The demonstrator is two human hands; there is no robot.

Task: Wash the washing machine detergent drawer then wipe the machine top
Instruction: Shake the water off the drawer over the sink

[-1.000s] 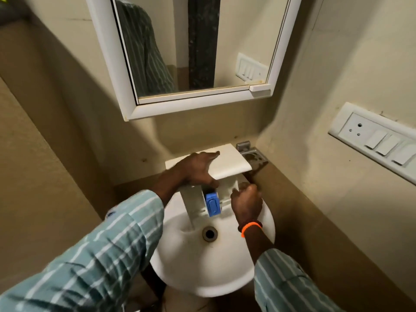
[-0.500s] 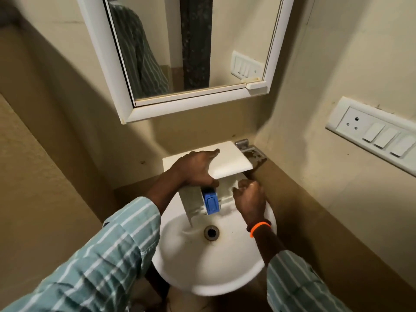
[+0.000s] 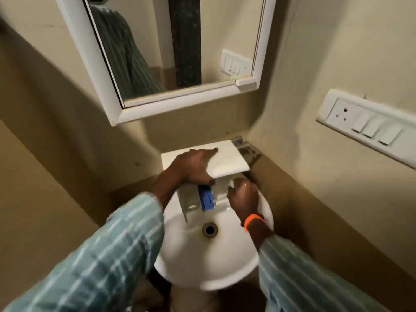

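The white detergent drawer [image 3: 227, 161] lies across the back of a round white sink [image 3: 209, 266], its flat front panel facing up and its compartments hanging into the basin. A blue insert [image 3: 206, 199] sits in the middle compartment. My left hand [image 3: 193, 166] grips the drawer at the panel's near edge, fingers spread over the top. My right hand [image 3: 244, 194] is curled and wet inside the drawer's right compartment; whether it holds anything is hidden. An orange band circles that wrist.
The sink drain [image 3: 209, 229] is open below the drawer. A metal soap holder [image 3: 248, 152] is fixed in the corner behind. A white-framed mirror [image 3: 175, 52] hangs above. A switch and socket panel [image 3: 369, 127] is on the right wall.
My right hand has shifted slightly up and right inside the drawer compartment. My left hand keeps the same hold. The camera has tilted a little.
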